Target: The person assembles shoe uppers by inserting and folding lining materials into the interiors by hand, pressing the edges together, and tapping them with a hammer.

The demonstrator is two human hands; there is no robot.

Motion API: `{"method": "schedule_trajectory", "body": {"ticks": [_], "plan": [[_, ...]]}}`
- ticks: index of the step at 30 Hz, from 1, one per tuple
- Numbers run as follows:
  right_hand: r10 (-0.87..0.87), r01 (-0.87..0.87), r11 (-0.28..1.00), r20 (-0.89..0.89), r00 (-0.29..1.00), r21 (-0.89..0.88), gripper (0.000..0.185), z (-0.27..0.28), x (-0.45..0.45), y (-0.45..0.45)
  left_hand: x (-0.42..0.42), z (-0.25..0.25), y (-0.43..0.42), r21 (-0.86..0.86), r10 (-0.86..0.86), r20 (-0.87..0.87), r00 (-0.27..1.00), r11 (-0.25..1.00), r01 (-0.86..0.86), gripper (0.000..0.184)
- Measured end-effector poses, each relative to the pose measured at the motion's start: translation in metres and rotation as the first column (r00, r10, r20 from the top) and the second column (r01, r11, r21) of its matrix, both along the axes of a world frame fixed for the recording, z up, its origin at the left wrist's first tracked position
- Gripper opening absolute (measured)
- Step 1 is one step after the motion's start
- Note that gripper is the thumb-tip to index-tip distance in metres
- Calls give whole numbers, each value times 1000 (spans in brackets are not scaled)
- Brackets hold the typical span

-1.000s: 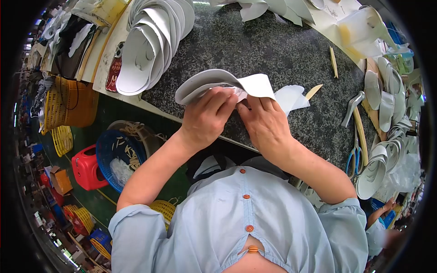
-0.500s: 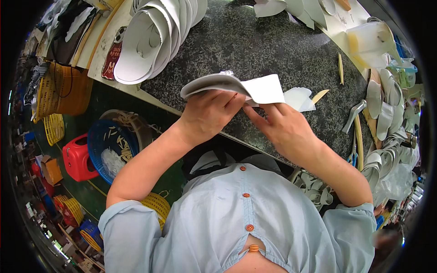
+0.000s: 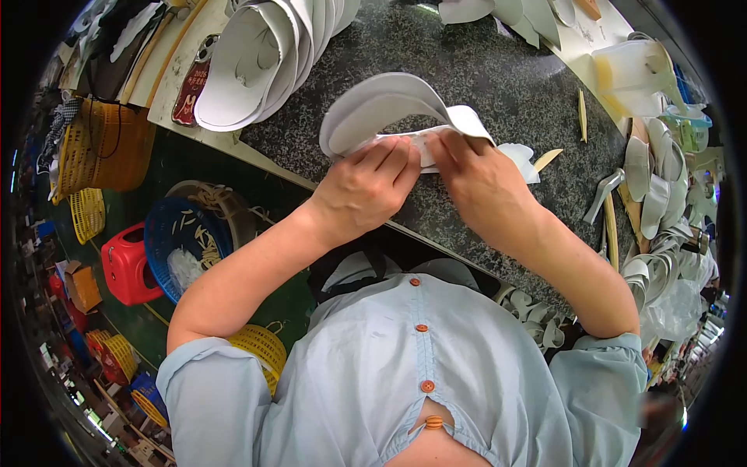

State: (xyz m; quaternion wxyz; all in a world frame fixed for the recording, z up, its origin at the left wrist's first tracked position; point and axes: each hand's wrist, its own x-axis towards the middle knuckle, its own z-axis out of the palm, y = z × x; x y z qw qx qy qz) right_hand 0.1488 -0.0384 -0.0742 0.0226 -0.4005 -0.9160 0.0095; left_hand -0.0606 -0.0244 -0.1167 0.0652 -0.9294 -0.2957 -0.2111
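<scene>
A white shoe upper [image 3: 389, 92] is held up in a curved loop above the dark speckled tabletop [image 3: 311, 124]. My left hand [image 3: 362, 183] pinches its near edge, fingertips pressed together at the middle of the strip. Close beside it, my right hand [image 3: 486, 183] grips the same edge, and the upper's right end curls over those fingers. The thumbs and the inner fingertips are partly hidden. Just right of my right hand lie a white scrap piece [image 3: 519, 159] and a thin wooden sliver [image 3: 547, 160].
Nested white uppers [image 3: 249, 70] stand at the back left beside a red card [image 3: 189, 97]. A hammer [image 3: 605, 196], white pieces [image 3: 657, 194] and a plastic jug [image 3: 634, 75] line the right. Below left are a blue basket [image 3: 167, 261] and a red container [image 3: 124, 267].
The upper has been tipped up and away, its far side now rising in an arch. My right hand has moved up, and its end of the piece is folded over the fingers.
</scene>
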Motion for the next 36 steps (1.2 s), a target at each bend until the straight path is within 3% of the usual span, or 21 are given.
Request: {"method": "schedule_trajectory", "body": {"ticks": [2,6,10,12,16,18,21,22,24,25,27,28,31,34,36], "plan": [[-46,41,989,-35,998,-139,39,3,9,-3,0,3,0,-24,20,15,1000,1000,-19,30],[-57,41,991,-125,991,-129,31,4,10,0,3,11,4,-150,53,22,998,987,-49,27],[-63,53,989,-62,996,-140,26,4,4,6,1,8,9,-101,28,109,994,995,-17,22],[-83,76,992,-68,994,-101,23,0,5,7,0,12,12,-199,55,79,995,979,-38,21],[-121,118,984,-15,992,-133,22,-3,10,3,-5,14,12,-194,-5,-59,998,981,-6,27],[123,-124,992,-57,991,-2,29,-6,17,1,-8,4,9,-23,-83,-27,996,996,82,32],[265,-265,964,-21,964,-15,34,-4,25,0,-9,4,7,40,-102,-102,989,993,107,35],[264,-265,964,-20,964,-14,34,-2,23,-1,-8,4,7,71,-103,-127,987,991,112,36],[18,-22,991,-36,999,-128,38,2,15,-2,-8,5,9,65,-106,-118,987,991,114,36],[16,-21,991,-36,999,-131,38,0,13,-1,-8,5,8,56,-110,-111,988,992,117,36],[244,-245,970,-75,967,5,25,-5,12,1,-16,3,12,-4,-146,-35,989,989,146,36],[245,-245,969,-78,966,4,25,-5,14,1,-20,2,13,-55,-174,42,984,983,176,35],[206,-216,973,-122,971,-76,23,-4,15,3,-22,5,13,-49,-189,48,981,980,191,33],[119,-111,992,-147,982,62,24,-8,1,6,-20,6,12,-55,-176,20,984,983,176,32],[171,-173,982,35,985,71,23,-10,-5,3,-22,6,10,-65,-171,-4,985,983,170,32]]}}
